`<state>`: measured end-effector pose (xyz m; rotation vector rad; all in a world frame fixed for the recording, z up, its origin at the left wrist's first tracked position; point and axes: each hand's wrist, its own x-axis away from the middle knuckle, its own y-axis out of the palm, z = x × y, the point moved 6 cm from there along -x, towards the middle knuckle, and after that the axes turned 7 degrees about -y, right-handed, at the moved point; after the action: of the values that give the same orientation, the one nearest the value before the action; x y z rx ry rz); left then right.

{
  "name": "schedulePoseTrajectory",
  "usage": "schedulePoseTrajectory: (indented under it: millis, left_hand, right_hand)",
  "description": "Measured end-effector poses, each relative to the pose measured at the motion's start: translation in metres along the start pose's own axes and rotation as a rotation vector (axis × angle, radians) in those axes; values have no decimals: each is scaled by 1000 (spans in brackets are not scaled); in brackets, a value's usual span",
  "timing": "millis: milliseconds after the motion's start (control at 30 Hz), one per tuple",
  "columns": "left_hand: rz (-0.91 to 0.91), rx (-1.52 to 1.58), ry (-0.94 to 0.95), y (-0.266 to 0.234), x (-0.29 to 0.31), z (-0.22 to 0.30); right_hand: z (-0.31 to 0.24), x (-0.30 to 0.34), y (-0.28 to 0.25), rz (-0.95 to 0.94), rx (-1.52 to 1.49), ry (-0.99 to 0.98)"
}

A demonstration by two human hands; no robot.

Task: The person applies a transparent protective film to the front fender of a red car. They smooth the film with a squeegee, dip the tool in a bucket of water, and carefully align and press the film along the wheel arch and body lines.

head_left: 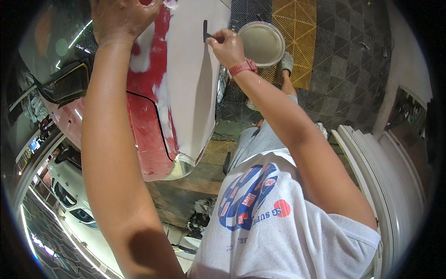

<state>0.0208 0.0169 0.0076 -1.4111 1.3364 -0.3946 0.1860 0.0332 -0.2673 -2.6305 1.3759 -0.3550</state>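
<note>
My right hand [228, 48] is closed around a small black squeegee [205, 31]. Its thin blade stands over the pale, sanded part of a car's body [186, 69]. Patches of red paint and white filler [161, 93] run along the panel beside it. At the upper left my left hand [121, 19] reaches over the car; the picture's top edge cuts off most of its fingers. Whether it holds anything is hidden. Both forearms look wet.
A round bucket of cloudy water [262, 44] stands on black and yellow grid floor tiles [292, 28], close to my right hand and foot. The car's dark window [55, 32] lies left. A white car [69, 195] is farther left. White ridged panels [376, 162] stand at right.
</note>
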Motion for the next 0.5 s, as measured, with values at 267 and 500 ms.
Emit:
schedulePoseTrajectory:
  millis: [267,500]
  left_hand:
    - [11,-55,21,3,0,-1]
    - [-30,-62,19,0,-2,6]
  right_hand:
    - [11,-10,7,223,-152,142]
    - [-6,-17,10,89,-210,55]
